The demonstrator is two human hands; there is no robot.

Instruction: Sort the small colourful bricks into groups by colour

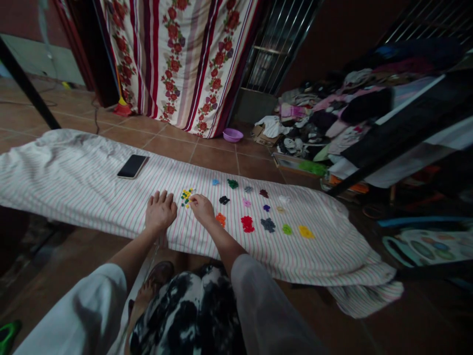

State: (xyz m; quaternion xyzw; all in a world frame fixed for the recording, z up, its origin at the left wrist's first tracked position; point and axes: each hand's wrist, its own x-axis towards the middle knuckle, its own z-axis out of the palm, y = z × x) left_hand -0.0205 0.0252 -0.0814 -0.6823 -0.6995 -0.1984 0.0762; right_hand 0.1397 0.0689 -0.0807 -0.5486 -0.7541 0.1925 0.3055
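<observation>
My left hand (161,211) lies flat on the striped cloth (92,197), its fingers stretched out and nothing in it. To its right is a small mixed pile of yellow, green and white pieces (186,196). At the right edge of that pile, my right hand (201,209) has its fingertips pinched together; what they hold, if anything, is too small to make out. Sorted by colour, small heaps spread to the right: orange pieces (220,219) beside my right wrist, black pieces (223,199), red pieces (247,224), dark grey pieces (268,225) and yellow pieces (306,231).
A phone (133,166) lies on the cloth at the left. More heaps include dark green pieces (232,183) and lime pieces (287,229). Beyond the covered surface are a floral curtain (192,64), a purple basin (232,134) and piled clothes (325,113) on the right.
</observation>
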